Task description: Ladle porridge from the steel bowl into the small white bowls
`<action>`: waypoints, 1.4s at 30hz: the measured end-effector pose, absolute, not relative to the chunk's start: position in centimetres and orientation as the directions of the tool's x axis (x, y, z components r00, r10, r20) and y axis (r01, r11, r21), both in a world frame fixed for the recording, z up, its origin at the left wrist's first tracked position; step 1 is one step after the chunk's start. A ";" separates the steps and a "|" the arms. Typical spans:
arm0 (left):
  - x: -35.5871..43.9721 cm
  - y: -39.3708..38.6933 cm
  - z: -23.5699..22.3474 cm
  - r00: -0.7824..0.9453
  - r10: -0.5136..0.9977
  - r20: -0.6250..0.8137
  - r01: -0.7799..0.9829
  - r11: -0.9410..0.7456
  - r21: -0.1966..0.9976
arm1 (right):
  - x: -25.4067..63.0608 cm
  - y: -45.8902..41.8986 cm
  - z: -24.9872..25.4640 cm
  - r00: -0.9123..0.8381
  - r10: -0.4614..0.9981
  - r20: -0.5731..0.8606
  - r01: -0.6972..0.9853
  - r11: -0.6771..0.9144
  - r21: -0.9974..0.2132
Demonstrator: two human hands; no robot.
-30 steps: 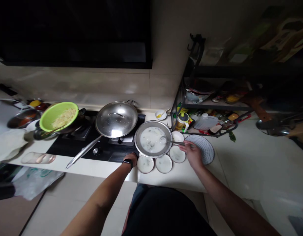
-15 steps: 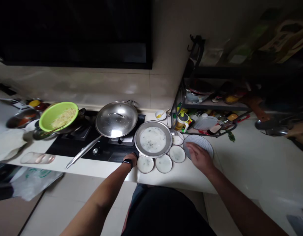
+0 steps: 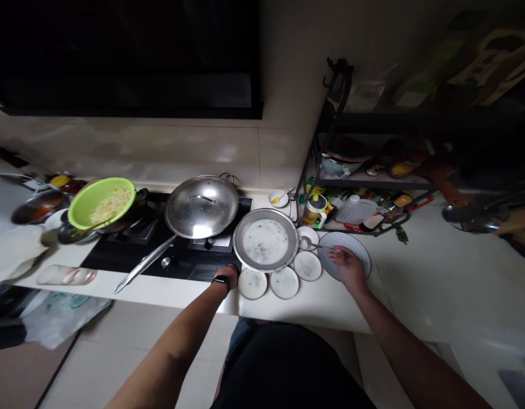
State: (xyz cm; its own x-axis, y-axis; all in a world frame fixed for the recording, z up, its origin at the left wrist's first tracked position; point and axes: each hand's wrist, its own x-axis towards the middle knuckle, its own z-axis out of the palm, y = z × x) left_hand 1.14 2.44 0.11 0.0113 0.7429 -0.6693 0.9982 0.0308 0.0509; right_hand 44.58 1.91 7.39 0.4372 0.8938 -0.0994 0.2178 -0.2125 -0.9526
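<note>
My right hand (image 3: 349, 269) is closed around the thin handle of a metal spoon (image 3: 305, 242), above a patterned grey plate (image 3: 362, 253). The spoon's bowl is over a small white dish (image 3: 312, 232), beside a metal basin (image 3: 239, 237) of milky liquid with green bits. Three more small dishes, one of them a front dish (image 3: 284, 283), hold a similar liquid along the basin's near side. My left hand (image 3: 229, 276), below a dark wristwatch, rests at the counter by the stove's corner, close to the basin; its fingers are mostly hidden.
A lidded pan (image 3: 201, 205) stands on the black stove (image 3: 130, 258), its long handle reaching over the counter's front edge. To the left are a green bowl (image 3: 81, 207) of pale shreds and a glass tumbler (image 3: 66, 275) on its side. A rack (image 3: 373, 183) with bottles stands at right.
My right hand has turned and its fingers have closed on the spoon handle. The spoon's bowl has shifted slightly down and right over the small dish. My left hand has stayed in place.
</note>
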 end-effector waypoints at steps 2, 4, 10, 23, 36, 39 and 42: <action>1.2 2.5 0.2 0.002 0.728 -0.686 0.999 0.025 0.029 | 44.2 2.0 6.9 0.513 0.842 -0.169 0.041 -0.221 -0.974; 1.3 2.5 0.4 0.000 0.720 -0.694 1.000 0.018 0.020 | 44.0 2.3 6.6 0.561 0.791 -0.243 -0.128 -0.207 -0.970; 1.4 2.6 0.5 -0.011 0.719 -0.695 0.999 0.045 0.031 | 44.8 2.6 7.1 0.607 0.724 -0.328 -0.312 -0.163 -0.936; 1.3 2.6 0.1 0.025 0.711 -0.703 1.000 -0.013 0.022 | 45.0 2.4 12.7 0.580 0.790 -0.201 -0.217 -0.088 -0.972; 1.2 2.5 0.0 0.023 0.722 -0.692 1.000 -0.009 0.023 | 38.9 -0.7 12.1 -0.365 0.900 0.240 0.518 0.410 -0.751; 1.2 2.5 0.1 0.017 0.717 -0.697 1.000 -0.004 0.020 | 40.8 -1.0 13.2 -0.323 0.899 0.294 0.609 0.436 -0.663; 1.2 2.5 0.0 0.024 0.720 -0.694 1.000 -0.005 0.028 | 43.1 -0.1 13.5 -0.097 0.944 0.317 0.701 0.291 -0.651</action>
